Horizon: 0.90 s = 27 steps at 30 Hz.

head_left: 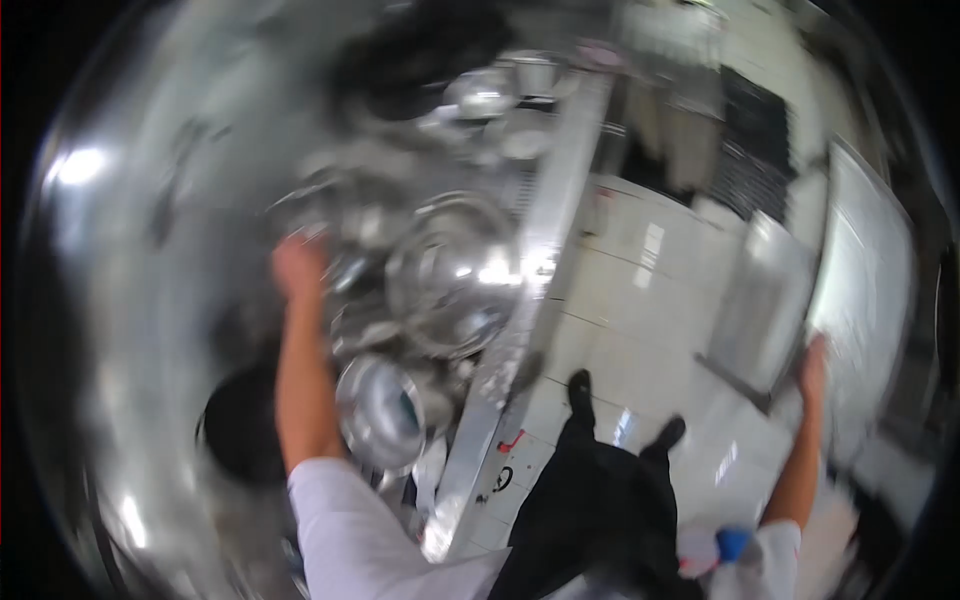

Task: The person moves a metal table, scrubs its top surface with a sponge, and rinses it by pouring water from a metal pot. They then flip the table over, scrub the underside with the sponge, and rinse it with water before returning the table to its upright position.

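My left hand (pixel 300 265) reaches over the sink full of metalware, its fingers curled and blurred at the edge of a shiny metal vessel (pixel 318 210); I cannot tell exactly what they hold. Beside it lies a wide round metal basin (pixel 450 275), with a metal pot (pixel 382 412) nearer my body. Out to the right, my right hand (pixel 815 365) closes on the near edge of a large pale metal tray (pixel 865 285), which stands tilted.
A metal rim (pixel 535 310) runs along the sink side. More bowls (pixel 485 92) sit at its far end. Below are white floor tiles (pixel 620 290) and my shoes (pixel 580 390). A grey metal panel (pixel 760 305) and a black mat (pixel 750 140) lie to the right.
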Each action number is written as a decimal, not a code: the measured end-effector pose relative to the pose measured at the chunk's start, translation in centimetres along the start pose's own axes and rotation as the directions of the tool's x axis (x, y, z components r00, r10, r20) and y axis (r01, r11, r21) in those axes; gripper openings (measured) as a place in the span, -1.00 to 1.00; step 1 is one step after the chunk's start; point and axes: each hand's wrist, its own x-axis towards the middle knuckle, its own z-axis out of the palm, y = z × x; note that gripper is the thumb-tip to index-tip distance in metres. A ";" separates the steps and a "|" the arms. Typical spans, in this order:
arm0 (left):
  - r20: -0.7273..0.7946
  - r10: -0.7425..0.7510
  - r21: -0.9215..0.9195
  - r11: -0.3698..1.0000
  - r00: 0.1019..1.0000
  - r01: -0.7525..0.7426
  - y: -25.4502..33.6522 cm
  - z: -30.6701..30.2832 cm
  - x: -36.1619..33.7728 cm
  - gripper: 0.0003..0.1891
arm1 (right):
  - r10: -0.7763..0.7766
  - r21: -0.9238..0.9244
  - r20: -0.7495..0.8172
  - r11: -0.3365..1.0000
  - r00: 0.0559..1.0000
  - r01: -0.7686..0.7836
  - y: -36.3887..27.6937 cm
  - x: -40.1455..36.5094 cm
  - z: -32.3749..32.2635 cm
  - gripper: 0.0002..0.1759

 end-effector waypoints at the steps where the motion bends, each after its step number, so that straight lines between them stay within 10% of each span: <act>1: 0.054 -0.030 0.082 0.996 0.998 0.025 -1.0 2.1 1.5 -0.69 | -0.104 -0.160 0.063 0.981 0.993 0.112 -2.1 -2.8 1.2 -0.42; 2: 0.085 0.153 0.112 0.980 0.985 -0.162 -4.5 7.9 3.8 -0.67 | 0.162 0.135 0.016 0.977 0.987 -0.162 -13.1 -5.4 -5.0 -0.41; 4: -0.006 0.517 0.021 0.856 0.856 -0.517 -8.0 14.6 6.6 -0.75 | 0.353 0.133 -0.142 0.933 0.925 -0.335 -19.0 -7.7 -7.1 -0.36; 6: 0.218 0.418 0.090 0.891 0.882 -0.444 -6.9 14.8 6.8 -0.74 | 0.527 0.176 -0.053 0.841 0.848 -0.512 -22.0 -8.1 -8.6 -0.25; 10: 0.284 0.566 0.004 0.807 0.774 -0.591 -10.4 20.9 8.8 -0.79 | 0.404 -0.184 -0.151 0.885 0.902 -0.428 -22.5 -9.9 -8.5 -0.17; 16: 0.181 0.600 -0.289 0.790 0.779 -0.541 -8.4 24.6 8.8 -0.86 | 0.410 -0.071 -0.217 0.898 0.886 -0.434 -20.4 -11.2 -6.3 -0.26; 18: 0.137 0.259 -0.475 0.864 0.956 -0.166 -7.3 22.8 8.0 -0.78 | 0.430 0.010 -0.218 0.899 0.876 -0.439 -22.1 -11.1 -7.5 -0.32; 22: -0.052 -0.168 -0.524 0.844 0.984 0.116 -7.7 21.4 6.5 -0.68 | 0.529 0.002 -0.175 0.844 0.831 -0.537 -24.0 -10.8 -8.1 -0.44; 27: -0.265 -0.129 -0.508 0.861 0.956 -0.025 -6.6 12.9 4.1 -0.64 | 0.326 -0.035 -0.327 0.934 0.887 -0.356 -18.5 -10.0 -4.2 -0.42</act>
